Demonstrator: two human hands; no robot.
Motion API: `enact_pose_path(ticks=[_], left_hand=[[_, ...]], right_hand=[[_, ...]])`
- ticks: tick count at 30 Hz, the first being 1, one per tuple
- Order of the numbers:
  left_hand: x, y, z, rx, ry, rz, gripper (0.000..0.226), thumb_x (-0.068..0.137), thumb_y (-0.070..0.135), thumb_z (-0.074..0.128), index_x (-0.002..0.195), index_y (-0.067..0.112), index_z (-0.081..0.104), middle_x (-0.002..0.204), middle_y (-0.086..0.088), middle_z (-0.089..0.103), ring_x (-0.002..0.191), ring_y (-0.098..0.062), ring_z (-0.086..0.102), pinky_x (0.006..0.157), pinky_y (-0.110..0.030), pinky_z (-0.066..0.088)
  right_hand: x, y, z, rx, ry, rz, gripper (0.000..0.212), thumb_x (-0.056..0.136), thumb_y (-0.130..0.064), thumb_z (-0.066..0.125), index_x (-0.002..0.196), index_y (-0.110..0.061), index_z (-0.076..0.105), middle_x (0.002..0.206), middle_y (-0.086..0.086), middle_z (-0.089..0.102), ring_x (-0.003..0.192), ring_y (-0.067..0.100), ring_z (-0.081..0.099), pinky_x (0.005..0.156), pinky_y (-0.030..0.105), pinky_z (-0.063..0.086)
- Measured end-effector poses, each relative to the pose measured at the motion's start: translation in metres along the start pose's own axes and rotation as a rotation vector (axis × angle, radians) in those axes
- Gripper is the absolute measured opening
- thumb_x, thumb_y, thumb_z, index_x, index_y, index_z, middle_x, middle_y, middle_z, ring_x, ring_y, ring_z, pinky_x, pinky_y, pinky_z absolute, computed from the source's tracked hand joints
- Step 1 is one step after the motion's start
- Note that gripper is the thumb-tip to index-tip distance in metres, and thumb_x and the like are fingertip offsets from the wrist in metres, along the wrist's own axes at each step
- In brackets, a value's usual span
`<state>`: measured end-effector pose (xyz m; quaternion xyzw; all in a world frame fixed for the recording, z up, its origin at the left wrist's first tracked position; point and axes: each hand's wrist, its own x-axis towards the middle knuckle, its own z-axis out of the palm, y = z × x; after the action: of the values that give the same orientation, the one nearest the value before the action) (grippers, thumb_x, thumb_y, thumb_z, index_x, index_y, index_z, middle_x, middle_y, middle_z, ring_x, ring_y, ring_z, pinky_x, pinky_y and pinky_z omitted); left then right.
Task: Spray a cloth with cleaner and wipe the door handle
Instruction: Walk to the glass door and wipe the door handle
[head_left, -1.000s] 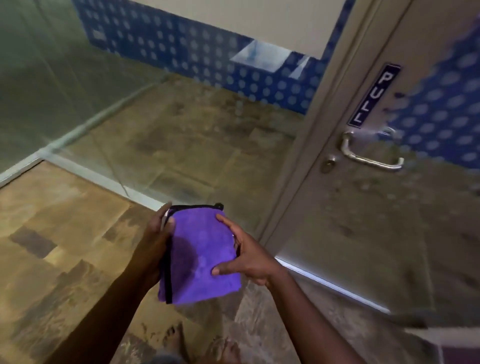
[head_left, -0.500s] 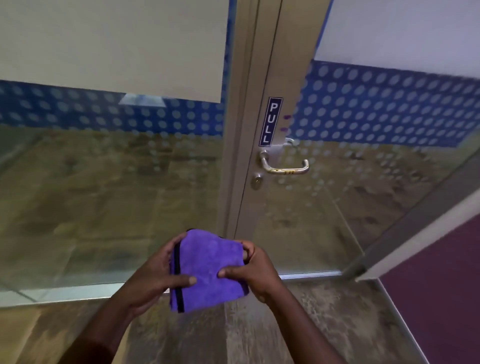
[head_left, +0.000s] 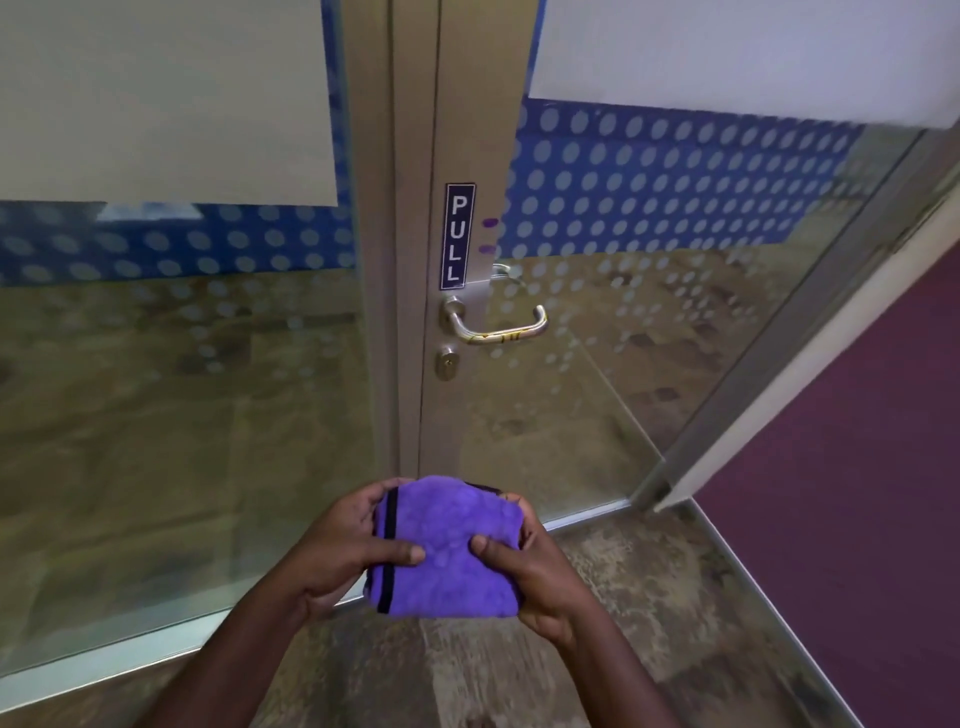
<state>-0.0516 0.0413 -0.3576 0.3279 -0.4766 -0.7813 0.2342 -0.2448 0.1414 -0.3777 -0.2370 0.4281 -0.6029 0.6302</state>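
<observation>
The door handle now sits nearer and more centred than half a second ago, and your left hand and right hand still grip one folded purple cloth low before it (thumbs on top). One handle, one keyhole, one PULL sign; your other fingers hide under the cloth.

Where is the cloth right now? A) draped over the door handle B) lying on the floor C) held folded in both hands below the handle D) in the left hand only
C: the folded cloth sits between the left hand and right hand, well below the handle.
</observation>
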Motion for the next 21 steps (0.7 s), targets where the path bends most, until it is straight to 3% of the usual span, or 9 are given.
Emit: enact_pose_path(ticks=[3,6,11,15,18,21], left_hand=[[0.015,0.005,0.008,0.019,-0.015,-0.009,0.097,0.03,0.008,0.098,0.118,-0.002,0.057,0.11,-0.02,0.07,0.098,-0.027,0.068,0.073,-0.033,0.057],[0.031,0.011,0.013,0.024,0.014,0.005,0.094,0.033,0.009,0.098,0.117,-0.003,0.058,0.111,-0.023,0.069,0.099,-0.03,0.068,0.074,-0.035,0.057],[0.051,0.017,0.021,-0.032,0.078,0.029,0.087,0.036,0.007,0.096,0.114,-0.004,0.059,0.11,-0.026,0.068,0.097,-0.032,0.068,0.076,-0.037,0.058],[0.06,0.018,0.028,-0.116,0.138,0.042,0.091,0.033,0.01,0.098,0.114,-0.006,0.058,0.109,-0.027,0.068,0.094,-0.032,0.068,0.074,-0.037,0.058],[0.067,0.019,0.034,-0.139,0.173,0.039,0.091,0.033,0.01,0.098,0.113,-0.006,0.058,0.11,-0.027,0.067,0.094,-0.032,0.069,0.073,-0.037,0.057],[0.072,0.021,0.041,-0.146,0.186,0.041,0.089,0.033,0.011,0.098,0.112,-0.005,0.061,0.109,-0.027,0.068,0.093,-0.032,0.069,0.072,-0.037,0.058]], right_hand=[[0.007,-0.007,-0.012,0.071,-0.053,0.018,0.069,0.073,-0.003,0.079,0.134,-0.002,0.047,0.136,0.03,0.053,0.119,0.038,0.056,0.101,0.056,0.045],[0.019,-0.019,-0.018,0.038,-0.078,0.071,0.067,0.067,-0.014,0.087,0.126,0.001,0.059,0.126,0.031,0.061,0.107,0.035,0.065,0.094,0.049,0.053],[0.044,-0.037,-0.028,-0.174,0.038,0.124,0.071,0.063,-0.033,0.088,0.121,0.0,0.063,0.115,0.023,0.07,0.103,0.032,0.069,0.09,0.048,0.056],[0.054,-0.048,-0.034,-0.146,-0.007,0.139,0.05,0.084,-0.02,0.073,0.128,-0.001,0.058,0.121,0.022,0.068,0.113,0.036,0.064,0.099,0.056,0.048],[0.058,-0.053,-0.039,-0.045,-0.048,0.149,0.052,0.083,-0.018,0.074,0.128,0.002,0.057,0.124,0.026,0.065,0.115,0.039,0.062,0.099,0.057,0.048],[0.06,-0.057,-0.043,0.01,-0.064,0.142,0.054,0.077,-0.019,0.074,0.124,0.004,0.06,0.119,0.026,0.067,0.107,0.037,0.067,0.089,0.048,0.056]])
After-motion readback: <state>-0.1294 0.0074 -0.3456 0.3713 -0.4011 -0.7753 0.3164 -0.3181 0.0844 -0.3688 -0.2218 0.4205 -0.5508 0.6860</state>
